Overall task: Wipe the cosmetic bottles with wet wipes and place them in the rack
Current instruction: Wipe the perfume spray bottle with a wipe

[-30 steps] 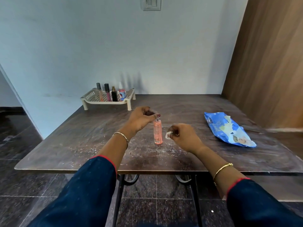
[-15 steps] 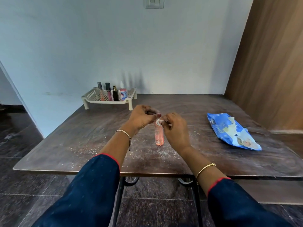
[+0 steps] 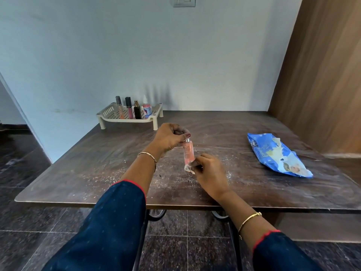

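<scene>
A slim pink bottle (image 3: 188,151) with a silver neck is held upright, slightly tilted, over the middle of the table. My left hand (image 3: 169,138) pinches its top. My right hand (image 3: 209,171) presses a small white wet wipe (image 3: 188,167) against the bottle's lower end. At the back left stands the cream rack (image 3: 109,116), holding several cosmetic bottles (image 3: 137,110) upright in a row.
A blue pack of wet wipes (image 3: 277,154) lies open on the right side of the brown table (image 3: 78,167). White dust speckles the tabletop near my hands. A wooden panel rises on the right, a pale wall behind.
My right hand with the wipe slid from the bottle's top down to its base. My left hand kept hold of the top, and the bottle tilted a little.
</scene>
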Tool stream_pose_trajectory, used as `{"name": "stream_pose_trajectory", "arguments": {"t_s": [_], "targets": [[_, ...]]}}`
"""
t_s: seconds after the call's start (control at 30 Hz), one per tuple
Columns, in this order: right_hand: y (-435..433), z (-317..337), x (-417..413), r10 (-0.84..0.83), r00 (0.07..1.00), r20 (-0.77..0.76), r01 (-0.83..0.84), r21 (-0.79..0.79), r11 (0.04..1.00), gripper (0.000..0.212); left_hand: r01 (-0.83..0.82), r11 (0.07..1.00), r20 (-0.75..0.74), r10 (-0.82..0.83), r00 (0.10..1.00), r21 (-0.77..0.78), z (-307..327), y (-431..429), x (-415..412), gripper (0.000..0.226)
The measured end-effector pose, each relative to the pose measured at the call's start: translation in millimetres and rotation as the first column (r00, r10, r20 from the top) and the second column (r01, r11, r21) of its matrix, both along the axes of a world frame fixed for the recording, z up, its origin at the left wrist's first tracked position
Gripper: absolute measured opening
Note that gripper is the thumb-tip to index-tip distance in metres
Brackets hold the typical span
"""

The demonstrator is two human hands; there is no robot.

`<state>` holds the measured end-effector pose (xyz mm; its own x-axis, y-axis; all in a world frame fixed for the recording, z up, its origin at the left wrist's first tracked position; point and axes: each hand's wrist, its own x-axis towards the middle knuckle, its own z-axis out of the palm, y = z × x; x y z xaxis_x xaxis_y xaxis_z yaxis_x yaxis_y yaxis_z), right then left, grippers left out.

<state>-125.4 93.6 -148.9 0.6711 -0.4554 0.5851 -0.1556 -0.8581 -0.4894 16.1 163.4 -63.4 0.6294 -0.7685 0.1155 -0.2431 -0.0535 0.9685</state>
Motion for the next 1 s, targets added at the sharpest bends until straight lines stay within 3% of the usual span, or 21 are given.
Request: {"name": "stream_pose_trajectory", "arguments": {"t_s": [0.17, 0.37, 0.5, 0.83, 0.9, 1.0], "targets": [[-4.7, 11.6, -5.6, 0.067, 0.992, -0.108, -0.063, 0.043, 0.997, 0.008, 0.008, 1.0, -0.002, -0.008, 1.0, -0.016, -0.5, 1.5, -0.7, 0.008], [-20.2, 52.3, 10.0, 0.028, 1.0, 0.011, -0.027, -0.04, 0.999, 0.008, 0.013, 1.0, 0.051, -0.013, 0.999, 0.005, 3.2, 0.1, -5.5, 0.009], [-13.2, 41.2, 7.5, -0.005, 0.995, 0.097, 0.014, -0.098, 0.995, 0.005, 0.048, 0.999, 0.052, -0.048, 0.998, -0.004, 2.8, -0.1, -6.4, 0.011], [2.3, 11.2, -4.0, 0.061, 0.966, -0.252, -0.091, -0.11, 0.99, 0.007, 0.023, 1.0, 0.038, -0.023, 0.999, 0.02, 4.1, -5.1, -9.2, 0.012], [1.1, 12.1, -4.7, 0.062, 0.972, -0.225, -0.084, -0.092, 0.992, 0.006, 0.007, 1.0, 0.047, -0.009, 0.999, 0.029, 4.8, -7.8, -10.3, 0.016], [-3.9, 17.1, -5.0, 0.028, 0.999, -0.043, -0.029, -0.033, 0.999, 0.005, -0.02, 0.999, 0.079, 0.016, 0.997, 0.05, 6.8, -10.4, -13.0, 0.014]]}}
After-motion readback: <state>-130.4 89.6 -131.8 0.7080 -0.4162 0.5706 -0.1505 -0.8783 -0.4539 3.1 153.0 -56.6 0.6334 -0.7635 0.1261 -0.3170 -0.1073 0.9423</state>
